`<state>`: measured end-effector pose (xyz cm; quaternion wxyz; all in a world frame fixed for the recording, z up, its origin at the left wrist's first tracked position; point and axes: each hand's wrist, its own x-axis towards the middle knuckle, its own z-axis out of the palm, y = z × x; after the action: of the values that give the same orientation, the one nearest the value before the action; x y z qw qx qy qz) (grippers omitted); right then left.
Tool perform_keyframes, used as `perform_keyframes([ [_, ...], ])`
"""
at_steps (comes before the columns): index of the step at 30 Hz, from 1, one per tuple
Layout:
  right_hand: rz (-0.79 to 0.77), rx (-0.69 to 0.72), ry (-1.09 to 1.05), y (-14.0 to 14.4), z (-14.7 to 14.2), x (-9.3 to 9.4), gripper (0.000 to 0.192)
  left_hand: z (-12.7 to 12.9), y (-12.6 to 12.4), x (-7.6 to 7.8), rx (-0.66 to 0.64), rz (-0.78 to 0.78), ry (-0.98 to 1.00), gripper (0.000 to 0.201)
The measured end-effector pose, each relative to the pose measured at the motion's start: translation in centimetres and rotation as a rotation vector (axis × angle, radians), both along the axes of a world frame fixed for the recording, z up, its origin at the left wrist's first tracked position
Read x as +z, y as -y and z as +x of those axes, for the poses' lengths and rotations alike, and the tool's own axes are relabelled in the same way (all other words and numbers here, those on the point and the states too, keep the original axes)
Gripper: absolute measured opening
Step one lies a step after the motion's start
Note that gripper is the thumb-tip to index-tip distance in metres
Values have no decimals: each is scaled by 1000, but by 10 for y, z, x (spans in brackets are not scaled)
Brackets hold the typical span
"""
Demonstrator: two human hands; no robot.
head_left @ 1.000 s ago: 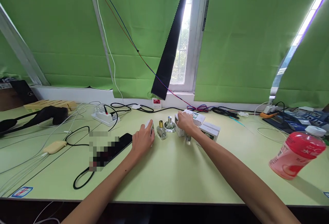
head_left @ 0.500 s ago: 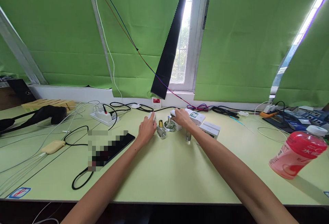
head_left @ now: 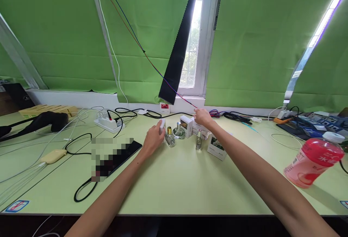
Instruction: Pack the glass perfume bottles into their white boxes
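Note:
My left hand is closed round a small white box, mostly hidden by the fingers. Just right of it a glass perfume bottle with a gold cap leans to one side. A round glass perfume bottle stands behind that, against a white box with a dark picture. My right hand hovers over a white box lying flat, fingers loosely bent and slightly apart, nothing visible in them. A slim clear bottle stands in front, beside another white box partly behind my right forearm.
A pink drink bottle stands at the right. On the left lie a black phone-like slab, a cream adapter, a power strip and loose cables. Black cable coils lie along the wall under green blinds.
My right hand has moved right, off the white box beside the round bottle, which now stands uncovered. My left hand has stayed on its box.

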<state>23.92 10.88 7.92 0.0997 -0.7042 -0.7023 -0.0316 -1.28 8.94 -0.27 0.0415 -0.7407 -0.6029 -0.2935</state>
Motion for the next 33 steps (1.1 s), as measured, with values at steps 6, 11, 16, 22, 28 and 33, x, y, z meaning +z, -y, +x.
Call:
perform_keyframes([
  [6,-175,-83,-25,-9,31,-4,54,1,-1,-5,-16,14,44,55],
  [11,-229,-21,-57,-12,38,-9,62,2,0,-8,-29,26,108,55],
  [16,-258,-13,-61,-12,37,-11,90,4,6,-6,-30,20,139,57],
  [22,-232,-75,-39,-10,35,-14,91,2,9,-7,-33,12,178,59],
  [28,-145,-133,-20,-3,32,-4,82,-1,12,-5,-7,-2,210,58],
  [33,-13,-107,-17,12,23,12,80,2,19,2,54,27,224,52],
])
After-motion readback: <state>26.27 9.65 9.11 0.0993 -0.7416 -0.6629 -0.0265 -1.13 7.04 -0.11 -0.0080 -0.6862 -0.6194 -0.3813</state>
